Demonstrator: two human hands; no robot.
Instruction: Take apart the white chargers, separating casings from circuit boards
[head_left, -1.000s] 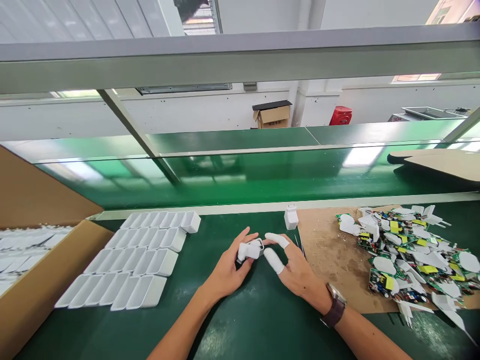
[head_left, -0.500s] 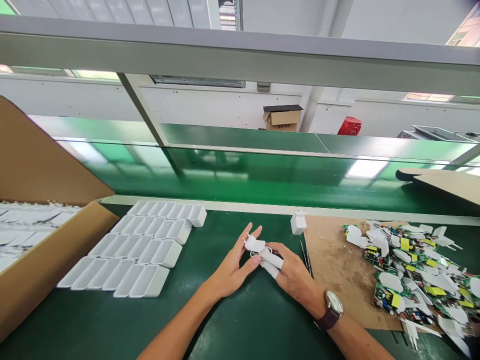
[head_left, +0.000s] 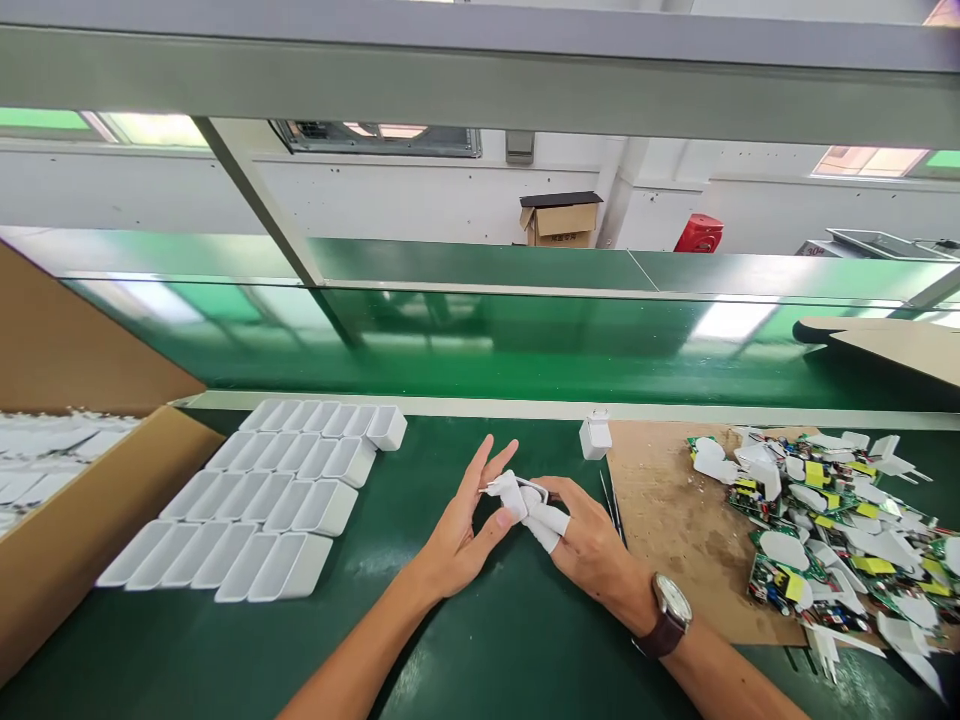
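Note:
My left hand point(head_left: 461, 540) and my right hand point(head_left: 596, 535) meet over the green table, gripping a small circuit board with a white sheet point(head_left: 512, 492). My left thumb presses its near side while two left fingers stretch upward. From the right, the fingers of my right hand pinch it; white coverings, seemingly finger cots point(head_left: 549, 518), show on them. Most of the board is hidden by the sheet and fingers. Just beyond my right hand, dark tweezers point(head_left: 612, 502) lie along the edge of a brown cardboard sheet point(head_left: 660, 560).
Rows of white open plastic housings point(head_left: 259, 490) stand left. Further left is a cardboard box point(head_left: 150, 465) of white parts. Many circuit boards with white sheets point(head_left: 840, 540) are heaped at right. A lone white housing point(head_left: 595, 437) stands at the back, before a raised ledge point(head_left: 480, 405).
The white sheet on the board has turned and now stands more upright between my hands. Both hands stay in nearly the same place; the camera view has tilted slightly downward.

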